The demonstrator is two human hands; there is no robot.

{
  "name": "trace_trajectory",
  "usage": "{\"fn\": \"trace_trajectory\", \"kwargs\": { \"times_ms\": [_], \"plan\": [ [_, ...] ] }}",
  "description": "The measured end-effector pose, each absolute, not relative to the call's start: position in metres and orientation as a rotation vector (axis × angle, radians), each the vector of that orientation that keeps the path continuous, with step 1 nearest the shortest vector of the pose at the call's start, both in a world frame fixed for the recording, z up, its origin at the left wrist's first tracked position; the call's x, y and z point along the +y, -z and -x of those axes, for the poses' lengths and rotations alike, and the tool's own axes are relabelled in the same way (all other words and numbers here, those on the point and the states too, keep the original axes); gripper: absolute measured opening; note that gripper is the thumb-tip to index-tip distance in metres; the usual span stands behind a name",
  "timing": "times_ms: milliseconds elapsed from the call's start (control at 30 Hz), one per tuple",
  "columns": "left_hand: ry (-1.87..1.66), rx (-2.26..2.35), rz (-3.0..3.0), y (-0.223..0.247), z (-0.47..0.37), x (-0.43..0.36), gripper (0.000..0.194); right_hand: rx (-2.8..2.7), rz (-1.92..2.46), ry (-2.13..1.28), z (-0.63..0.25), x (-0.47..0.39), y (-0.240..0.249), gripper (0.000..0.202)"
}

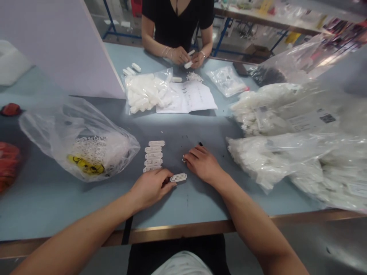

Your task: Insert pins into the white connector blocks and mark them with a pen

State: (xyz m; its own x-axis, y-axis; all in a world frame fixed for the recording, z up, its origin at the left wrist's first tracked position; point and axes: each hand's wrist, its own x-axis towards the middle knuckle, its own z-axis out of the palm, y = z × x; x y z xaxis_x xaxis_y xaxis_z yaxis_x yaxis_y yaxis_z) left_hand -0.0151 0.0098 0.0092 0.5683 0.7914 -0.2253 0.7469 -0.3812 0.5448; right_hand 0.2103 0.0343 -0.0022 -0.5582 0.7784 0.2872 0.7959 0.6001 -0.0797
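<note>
My left hand [155, 187] pinches one end of a white plastic connector housing [178, 177] with rows of small holes, held just above the table. Beside that hand, several similar white housings [153, 156] lie stacked in a neat column; the nearest is partly behind my fingers. My right hand [202, 162] rests on the table with its fingers curled together. Tiny white pieces [184, 159] lie at its fingertips, and a black tip [200, 144] shows just past its knuckles. Whatever those fingers hold is hidden.
An open clear bag [107, 152] of tiny white pieces stands left. Large bags of white parts [266, 152] crowd the right. Across the table [109, 198], a person's hands [186, 57] hold white pieces behind a bag of white parts [147, 91] and a paper sheet [197, 100].
</note>
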Motion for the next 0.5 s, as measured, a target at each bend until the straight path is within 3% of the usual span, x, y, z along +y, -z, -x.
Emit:
{"fn": "trace_trajectory", "kwargs": {
  "times_ms": [500],
  "plan": [
    [-0.069,1.257,-2.183,-0.0141,0.014,0.0119,0.023,-2.568,1.326,0.14,-0.205,0.0388,0.0039,0.013]
  ]
}}
